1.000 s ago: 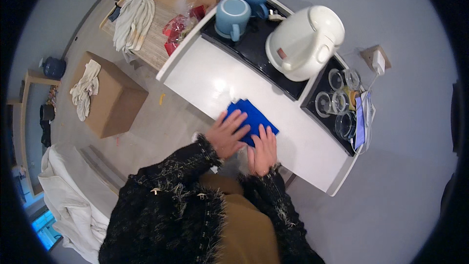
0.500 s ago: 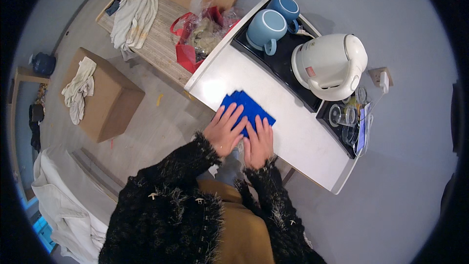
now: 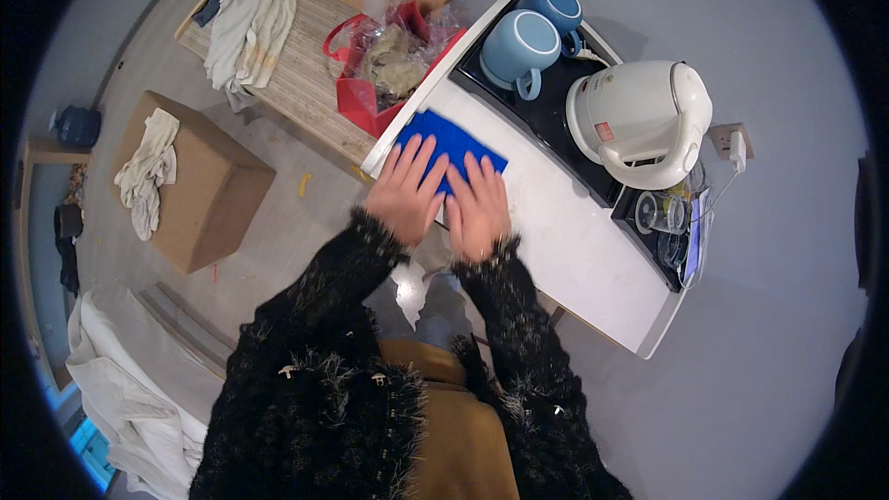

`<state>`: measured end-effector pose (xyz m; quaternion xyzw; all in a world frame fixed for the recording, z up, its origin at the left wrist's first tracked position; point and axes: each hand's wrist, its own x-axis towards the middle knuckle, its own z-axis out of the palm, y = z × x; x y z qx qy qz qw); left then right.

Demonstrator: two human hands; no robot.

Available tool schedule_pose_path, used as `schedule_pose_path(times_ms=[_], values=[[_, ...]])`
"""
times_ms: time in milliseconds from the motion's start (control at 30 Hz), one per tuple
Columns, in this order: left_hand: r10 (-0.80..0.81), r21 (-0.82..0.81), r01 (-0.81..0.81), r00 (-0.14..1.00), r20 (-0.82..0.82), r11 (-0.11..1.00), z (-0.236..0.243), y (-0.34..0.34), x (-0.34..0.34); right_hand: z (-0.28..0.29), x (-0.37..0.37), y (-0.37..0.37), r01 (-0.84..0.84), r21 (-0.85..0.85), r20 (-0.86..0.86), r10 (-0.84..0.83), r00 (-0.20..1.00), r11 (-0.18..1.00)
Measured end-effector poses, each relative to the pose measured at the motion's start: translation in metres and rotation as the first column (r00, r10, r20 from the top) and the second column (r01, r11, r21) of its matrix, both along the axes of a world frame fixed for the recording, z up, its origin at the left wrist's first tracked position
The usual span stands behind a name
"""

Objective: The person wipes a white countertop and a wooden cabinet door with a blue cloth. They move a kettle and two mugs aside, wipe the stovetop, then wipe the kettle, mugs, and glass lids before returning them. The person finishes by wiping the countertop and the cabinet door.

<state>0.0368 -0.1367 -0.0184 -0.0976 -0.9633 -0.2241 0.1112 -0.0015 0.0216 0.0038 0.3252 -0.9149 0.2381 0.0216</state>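
A folded blue cloth (image 3: 456, 143) lies flat on the white tabletop (image 3: 565, 222), close to its far left end. My left hand (image 3: 405, 187) rests on the cloth's left part with fingers stretched out. Beside it, my right hand (image 3: 479, 206) presses on the cloth's near right part, fingers also extended and slightly spread. Both palms face down, and they hide the cloth's near edge. Neither hand grips anything.
A black tray (image 3: 500, 93) along the wall bears two upturned blue mugs (image 3: 520, 51) and a white electric kettle (image 3: 639, 120). A smaller black tray holds clear cups (image 3: 662, 213). A red bag (image 3: 361, 102) and a cardboard box (image 3: 204, 194) are at left.
Both hands have slid the blue cloth up and left along the tabletop, toward its far left end. The fingers stay flat on it.
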Motion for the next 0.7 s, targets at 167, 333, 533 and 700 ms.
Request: schedule_pose_path(times_ms=[167,333,533,700], values=[[-0.050,0.081,0.047,0.998,0.032,0.996,0.009,0.016,0.056,0.009,0.061,0.026,-0.009,0.082,0.085,0.002,0.996,0.997],[-0.119,0.115,0.116,0.993,0.023,0.987,0.003,0.011,0.013,0.005,0.033,0.019,0.045,0.078,0.021,-0.047,0.999,0.996],[-0.059,0.039,0.059,0.998,-0.003,0.997,0.001,0.008,-0.007,-0.007,0.011,0.008,0.090,0.015,-0.040,-0.089,0.995,0.996],[-0.074,0.069,0.074,0.997,0.003,0.995,0.004,0.031,0.050,0.002,0.067,0.040,0.043,0.099,0.057,-0.049,0.997,0.994]])
